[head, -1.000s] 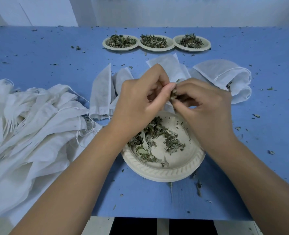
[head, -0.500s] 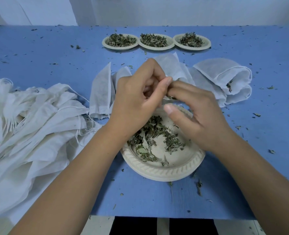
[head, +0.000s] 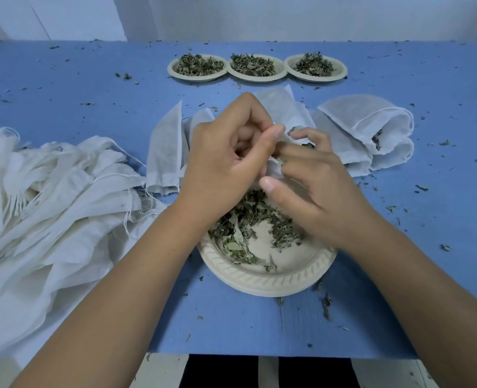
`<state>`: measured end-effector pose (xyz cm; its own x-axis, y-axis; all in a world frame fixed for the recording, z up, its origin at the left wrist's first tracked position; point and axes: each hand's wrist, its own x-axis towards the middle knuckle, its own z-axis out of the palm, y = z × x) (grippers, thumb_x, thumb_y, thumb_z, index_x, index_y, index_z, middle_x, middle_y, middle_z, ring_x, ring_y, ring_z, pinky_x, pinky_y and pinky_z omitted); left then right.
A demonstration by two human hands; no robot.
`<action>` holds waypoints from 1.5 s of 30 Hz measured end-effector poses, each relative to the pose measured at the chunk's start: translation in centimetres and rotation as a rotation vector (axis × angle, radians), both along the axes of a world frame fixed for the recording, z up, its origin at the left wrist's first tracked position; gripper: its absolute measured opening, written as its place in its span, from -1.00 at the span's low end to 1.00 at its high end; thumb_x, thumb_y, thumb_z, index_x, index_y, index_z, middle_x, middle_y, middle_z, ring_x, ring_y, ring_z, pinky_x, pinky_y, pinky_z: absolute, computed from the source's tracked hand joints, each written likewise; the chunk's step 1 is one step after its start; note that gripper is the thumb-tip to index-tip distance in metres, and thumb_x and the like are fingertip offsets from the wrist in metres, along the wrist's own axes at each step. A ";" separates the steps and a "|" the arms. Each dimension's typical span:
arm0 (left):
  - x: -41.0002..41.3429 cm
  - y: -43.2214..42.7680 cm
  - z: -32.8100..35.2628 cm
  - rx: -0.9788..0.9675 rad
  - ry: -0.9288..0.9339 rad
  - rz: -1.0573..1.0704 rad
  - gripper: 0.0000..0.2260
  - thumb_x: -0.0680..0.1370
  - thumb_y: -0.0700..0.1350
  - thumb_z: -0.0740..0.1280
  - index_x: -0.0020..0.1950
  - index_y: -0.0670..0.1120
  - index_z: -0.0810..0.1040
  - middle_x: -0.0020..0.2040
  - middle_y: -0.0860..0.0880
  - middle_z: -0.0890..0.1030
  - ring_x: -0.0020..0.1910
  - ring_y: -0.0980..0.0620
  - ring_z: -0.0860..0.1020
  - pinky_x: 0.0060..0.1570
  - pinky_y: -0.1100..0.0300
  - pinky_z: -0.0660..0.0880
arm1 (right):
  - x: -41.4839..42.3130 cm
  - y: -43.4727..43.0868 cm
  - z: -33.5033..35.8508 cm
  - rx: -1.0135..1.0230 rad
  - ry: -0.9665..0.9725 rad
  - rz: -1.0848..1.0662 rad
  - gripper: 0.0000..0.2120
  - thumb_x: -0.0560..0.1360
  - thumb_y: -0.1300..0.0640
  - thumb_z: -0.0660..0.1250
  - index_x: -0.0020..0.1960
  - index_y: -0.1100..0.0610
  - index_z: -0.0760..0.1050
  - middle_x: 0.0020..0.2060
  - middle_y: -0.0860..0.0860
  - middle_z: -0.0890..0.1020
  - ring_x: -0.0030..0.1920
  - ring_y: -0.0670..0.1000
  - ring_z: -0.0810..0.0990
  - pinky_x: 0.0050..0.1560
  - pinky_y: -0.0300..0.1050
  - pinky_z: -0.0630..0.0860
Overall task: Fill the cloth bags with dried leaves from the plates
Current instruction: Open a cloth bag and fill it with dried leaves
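Observation:
A cream plate (head: 268, 281) with dried leaves (head: 248, 219) sits at the near middle of the blue table. Just above its far rim my left hand (head: 226, 161) pinches the mouth of a white cloth bag (head: 282, 110) between thumb and fingers. My right hand (head: 315, 186) has its fingers tucked into that bag's opening, thumb out over the plate; a few leaf bits show at the fingertips. Whether those fingers pinch leaves is hidden.
Three plates of leaves (head: 257, 67) line the far side. Filled bags (head: 371, 130) lie at the right, a flat empty bag (head: 166, 152) left of my hands, and a heap of empty bags (head: 44, 208) at the far left. Leaf crumbs litter the table.
My right hand carried a pinch of leaves to the bag mouth and pushed its fingers down into the opening. The left hand kept holding the bag's rim.

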<state>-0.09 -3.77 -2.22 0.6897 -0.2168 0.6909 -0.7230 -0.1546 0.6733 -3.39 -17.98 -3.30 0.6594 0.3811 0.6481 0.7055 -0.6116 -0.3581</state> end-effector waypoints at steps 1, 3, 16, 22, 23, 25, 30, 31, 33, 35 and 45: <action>0.0 0.0 0.0 0.007 0.007 0.002 -0.82 0.59 -0.25 0.32 -0.15 -0.06 0.40 -0.50 -0.06 0.45 -0.53 -0.05 0.47 -0.50 0.18 0.38 | 0.1 0.0 0.0 -0.009 0.006 0.006 -0.84 0.54 0.06 0.15 -0.22 -0.02 0.35 -0.22 -0.30 0.40 -0.19 -0.14 0.46 0.31 0.08 0.25; 0.1 0.0 -0.1 -0.009 0.016 0.020 -0.81 0.59 -0.25 0.32 -0.15 -0.03 0.39 -0.52 0.01 0.44 -0.53 0.07 0.47 -0.47 0.29 0.36 | -0.1 -0.4 0.1 0.075 -0.065 -0.013 -0.82 0.53 0.11 0.16 -0.22 0.03 0.46 -0.20 -0.19 0.52 -0.16 -0.09 0.52 0.29 0.04 0.27; 0.3 0.1 -0.1 -0.046 0.050 -0.010 -0.79 0.59 -0.24 0.32 -0.16 0.00 0.39 -0.51 0.04 0.48 -0.55 0.16 0.44 -0.44 0.37 0.35 | 0.0 -0.2 0.1 0.001 0.112 -0.037 -0.71 0.53 0.03 0.14 0.02 0.17 0.54 -0.13 -0.11 0.56 -0.08 -0.06 0.51 0.28 -0.05 0.25; 0.3 0.1 -0.1 -0.068 0.070 -0.051 -0.79 0.59 -0.24 0.32 -0.16 -0.01 0.39 -0.52 0.05 0.45 -0.55 0.20 0.42 -0.45 0.40 0.32 | 0.0 -0.6 0.7 0.039 -0.077 -0.154 -0.73 0.54 0.11 0.13 0.00 0.19 0.58 -0.06 -0.05 0.63 -0.01 -0.10 0.56 0.32 0.02 0.23; 0.2 0.1 -0.1 -0.051 0.055 -0.075 -0.79 0.59 -0.25 0.33 -0.16 -0.01 0.40 -0.51 0.02 0.44 -0.55 0.18 0.42 -0.46 0.40 0.32 | -0.1 -0.3 0.6 -0.036 -0.016 -0.115 -0.71 0.55 0.07 0.10 -0.01 0.16 0.56 -0.06 -0.08 0.60 0.00 -0.12 0.53 0.35 0.05 0.20; 0.1 0.0 -0.1 0.003 0.045 -0.093 -0.79 0.58 -0.25 0.33 -0.16 -0.01 0.40 -0.50 -0.07 0.44 -0.56 0.08 0.42 -0.47 0.37 0.33 | -0.2 0.1 0.2 -0.135 0.131 -0.003 -0.73 0.55 0.01 0.09 -0.04 0.11 0.51 -0.08 -0.12 0.52 0.00 -0.12 0.49 0.38 0.07 0.16; 1.0 0.3 0.1 -0.134 0.098 0.106 -0.80 0.60 -0.18 0.32 -0.18 0.00 0.39 -0.53 -0.04 0.43 -0.57 0.11 0.36 -0.49 0.28 0.29 | -0.1 -1.0 1.2 0.095 -0.124 -0.141 -0.82 0.51 0.13 0.26 -0.10 0.19 0.59 -0.11 0.01 0.64 -0.04 0.04 0.59 0.16 0.09 0.33; 1.3 0.5 0.2 -0.188 0.113 0.140 -0.80 0.60 -0.17 0.32 -0.19 0.00 0.39 -0.55 0.02 0.41 -0.56 0.08 0.35 -0.49 0.23 0.29 | -0.2 -1.0 1.3 0.080 -0.200 -0.133 -0.86 0.49 0.17 0.32 -0.16 0.22 0.59 -0.17 0.05 0.63 -0.10 0.08 0.58 0.06 0.11 0.37; 1.6 0.8 0.2 -0.284 0.152 0.161 -0.80 0.60 -0.17 0.31 -0.20 -0.02 0.38 -0.56 0.10 0.38 -0.55 0.08 0.34 -0.48 0.22 0.30 | -0.5 -0.5 1.2 -0.054 -0.138 0.062 -0.90 0.45 0.19 0.42 -0.14 0.25 0.59 -0.15 0.07 0.61 -0.08 0.06 0.54 0.01 0.07 0.41; 1.7 0.7 0.1 -0.315 0.175 0.163 -0.80 0.60 -0.17 0.31 -0.20 -0.04 0.38 -0.55 0.10 0.37 -0.54 0.09 0.33 -0.47 0.21 0.31 | -0.7 0.4 0.8 -0.253 0.124 0.247 -0.73 0.43 0.16 0.46 0.10 0.19 0.58 0.06 0.05 0.56 0.11 -0.02 0.46 0.18 -0.07 0.37; 1.5 0.6 0.0 -0.277 0.182 0.138 -0.80 0.61 -0.16 0.32 -0.20 -0.02 0.39 -0.55 0.12 0.33 -0.56 0.15 0.35 -0.43 0.24 0.34 | -1.0 0.7 0.2 -0.405 0.440 0.323 -0.72 0.42 0.16 0.46 0.13 0.07 0.61 0.08 -0.08 0.56 0.10 -0.19 0.43 0.13 -0.25 0.39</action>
